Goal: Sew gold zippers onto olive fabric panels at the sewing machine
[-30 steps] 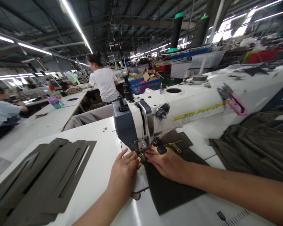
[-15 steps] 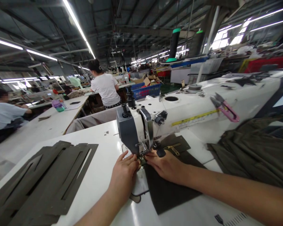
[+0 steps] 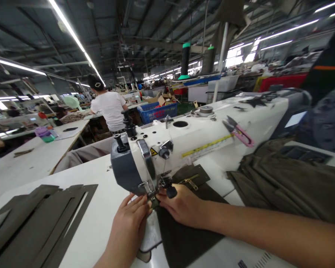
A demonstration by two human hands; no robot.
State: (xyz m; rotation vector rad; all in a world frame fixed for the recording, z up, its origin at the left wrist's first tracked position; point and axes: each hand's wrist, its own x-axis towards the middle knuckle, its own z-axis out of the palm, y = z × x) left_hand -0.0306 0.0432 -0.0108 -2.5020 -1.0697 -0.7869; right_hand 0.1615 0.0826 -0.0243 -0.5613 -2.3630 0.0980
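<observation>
- Fabric piece point(image 3: 181, 238): dark olive, lies flat on counter point(image 3: 100, 212), far edge under presser foot point(image 3: 153, 193) of sewing machine point(image 3: 184, 145); brass zipper point(image 3: 190, 181) just behind.
- L hand point(image 3: 128, 227): palm down, fingers straight, tips at the foot. R hand point(image 3: 181, 206): flat on fabric, fingers together, pressing w/o gripping.
- Room: olive cut panels point(image 3: 39, 223) well to left; olive garment heap point(image 3: 281, 186) near on right.

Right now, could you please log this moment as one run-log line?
left hand: fingertips at presser foot | right hand: flat on fabric, right of foot | machine: snips on top
</observation>
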